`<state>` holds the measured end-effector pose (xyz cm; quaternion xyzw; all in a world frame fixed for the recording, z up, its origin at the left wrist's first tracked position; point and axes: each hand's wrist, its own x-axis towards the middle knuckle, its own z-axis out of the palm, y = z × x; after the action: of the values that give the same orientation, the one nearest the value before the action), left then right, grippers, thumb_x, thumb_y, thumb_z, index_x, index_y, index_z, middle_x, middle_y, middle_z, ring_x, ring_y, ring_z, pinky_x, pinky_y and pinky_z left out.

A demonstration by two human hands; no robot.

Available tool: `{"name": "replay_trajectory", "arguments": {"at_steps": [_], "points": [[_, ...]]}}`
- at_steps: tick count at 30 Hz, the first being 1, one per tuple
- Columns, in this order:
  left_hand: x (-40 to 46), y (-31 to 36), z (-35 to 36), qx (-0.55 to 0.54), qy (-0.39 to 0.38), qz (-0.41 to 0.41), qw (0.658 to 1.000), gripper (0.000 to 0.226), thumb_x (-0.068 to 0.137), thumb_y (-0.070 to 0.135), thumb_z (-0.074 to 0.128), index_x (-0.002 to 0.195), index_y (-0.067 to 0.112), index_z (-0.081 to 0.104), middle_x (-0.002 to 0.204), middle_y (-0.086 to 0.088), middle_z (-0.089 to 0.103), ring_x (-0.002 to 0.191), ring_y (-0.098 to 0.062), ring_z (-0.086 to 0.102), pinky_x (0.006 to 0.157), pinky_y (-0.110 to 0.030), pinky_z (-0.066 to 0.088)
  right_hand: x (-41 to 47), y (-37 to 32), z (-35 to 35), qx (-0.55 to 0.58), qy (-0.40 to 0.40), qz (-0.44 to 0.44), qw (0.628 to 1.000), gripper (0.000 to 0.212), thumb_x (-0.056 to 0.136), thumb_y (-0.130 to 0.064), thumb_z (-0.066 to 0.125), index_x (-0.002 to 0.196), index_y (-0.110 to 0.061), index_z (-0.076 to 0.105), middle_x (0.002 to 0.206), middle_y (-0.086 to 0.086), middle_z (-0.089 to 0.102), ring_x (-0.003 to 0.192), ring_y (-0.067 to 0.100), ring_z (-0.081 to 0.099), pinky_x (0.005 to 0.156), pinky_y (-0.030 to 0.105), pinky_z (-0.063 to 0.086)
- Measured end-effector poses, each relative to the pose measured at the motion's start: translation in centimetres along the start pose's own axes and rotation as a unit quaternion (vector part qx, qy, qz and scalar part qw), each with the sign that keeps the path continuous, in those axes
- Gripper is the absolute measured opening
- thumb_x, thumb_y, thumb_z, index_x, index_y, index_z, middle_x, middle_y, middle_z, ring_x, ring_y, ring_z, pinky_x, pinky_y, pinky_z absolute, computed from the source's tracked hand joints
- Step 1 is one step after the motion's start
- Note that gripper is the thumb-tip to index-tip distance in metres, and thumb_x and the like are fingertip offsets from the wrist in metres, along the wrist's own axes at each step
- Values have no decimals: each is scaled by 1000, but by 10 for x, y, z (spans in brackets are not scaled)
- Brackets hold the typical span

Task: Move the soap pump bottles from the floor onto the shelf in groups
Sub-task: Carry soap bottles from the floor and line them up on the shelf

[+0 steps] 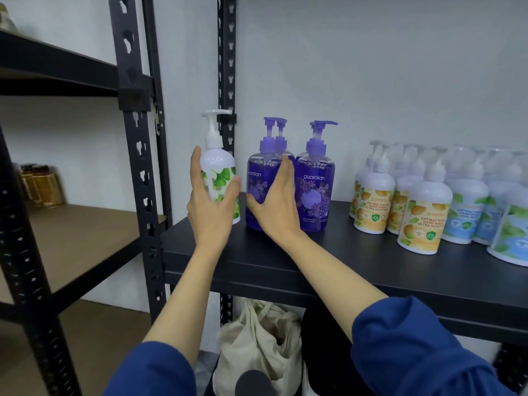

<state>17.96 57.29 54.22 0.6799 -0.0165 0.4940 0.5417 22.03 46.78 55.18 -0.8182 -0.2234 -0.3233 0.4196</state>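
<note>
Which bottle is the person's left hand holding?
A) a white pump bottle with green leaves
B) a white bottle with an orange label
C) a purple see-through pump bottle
A: the left hand curls round the white pump bottle with green leaves at the shelf's left end.

The rear purple bottles [281,138] are largely hidden behind the front pair. The blue-labelled bottle [511,238] is cut off by the right edge. The jars [43,184] at far left are too blurred to be identified.
</note>
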Motion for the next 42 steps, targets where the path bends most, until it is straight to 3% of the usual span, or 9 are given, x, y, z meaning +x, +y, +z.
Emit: {"name": "replay_trajectory", "arguments": {"at_steps": [4, 7, 12, 16, 20, 24, 30, 39, 42], "points": [[1, 0, -1, -5, 6, -4, 1000, 74, 89, 27, 64, 147, 37, 19, 101, 32, 47, 88, 8, 56, 67, 2, 39, 10, -8, 2, -147, 54, -35, 987, 99, 78, -42, 72, 150, -9, 12, 151, 20, 17, 131, 34, 29, 102, 39, 36], [0, 0, 0, -2, 2, -4, 1000, 74, 89, 27, 64, 146, 39, 19, 99, 36, 47, 89, 8, 56, 72, -6, 40, 16, -5, 4, -137, 48, -10, 989, 96, 74, -40, 77, 146, -9, 21, 147, 19, 21, 124, 32, 34, 99, 36, 37], [-1, 0, 1, 1, 1, -5, 1000, 72, 89, 27, 64, 146, 37, 20, 95, 40, 45, 86, 11, 55, 69, 5, 36, 18, 5, 2, 17, 13, 5, 1000, 91, 77, -11, 73, 148, -8, 15, 153, 15, 12, 140, 31, 19, 113, 37, 25], [-1, 0, 1, -4, 2, -1, 1000, 73, 89, 26, 64, 146, 36, 21, 98, 40, 45, 88, 9, 56, 70, 6, 36, 17, 0, 7, -44, 27, -1, 999, 96, 83, -16, 69, 150, -5, 2, 158, 14, 1, 146, 28, 3, 116, 33, 13], [0, 0, 1, -5, 2, 0, 1000, 74, 88, 27, 64, 146, 38, 20, 100, 38, 46, 89, 9, 57, 71, 2, 38, 20, -4, 5, -180, 60, -16, 982, 105, 78, -42, 74, 150, -4, 7, 153, 19, 16, 136, 33, 24, 109, 37, 29], [0, -1, 0, -6, 0, 1, 1000, 73, 89, 27, 64, 146, 36, 20, 101, 38, 45, 87, 12, 56, 70, 4, 37, 20, 0, 4, -167, 60, -13, 984, 96, 76, -35, 77, 147, -2, 20, 149, 19, 25, 131, 32, 31, 107, 39, 36], [1, -2, 0, -14, -3, 5, 1000, 73, 88, 26, 64, 145, 39, 20, 104, 30, 50, 91, 5, 58, 78, -10, 43, 18, 1, 1, -190, 62, -35, 979, 91, 82, -35, 71, 148, -1, 18, 150, 18, 26, 131, 30, 32, 106, 36, 34], [0, 0, 0, -9, -11, 7, 1000, 73, 88, 26, 64, 145, 39, 20, 103, 40, 44, 93, 5, 57, 86, -22, 44, 18, 0, 4, -229, 71, -40, 970, 88, 84, -33, 69, 146, 3, 20, 149, 21, 27, 128, 32, 36, 104, 35, 38], [0, 1, 0, -10, -12, 8, 1000, 73, 89, 26, 64, 146, 38, 19, 108, 30, 48, 94, 3, 57, 86, -23, 44, 17, 1, 6, -232, 84, -44, 968, 86, 83, -31, 71, 145, 4, 24, 147, 22, 30, 124, 33, 40, 101, 37, 41]]}}
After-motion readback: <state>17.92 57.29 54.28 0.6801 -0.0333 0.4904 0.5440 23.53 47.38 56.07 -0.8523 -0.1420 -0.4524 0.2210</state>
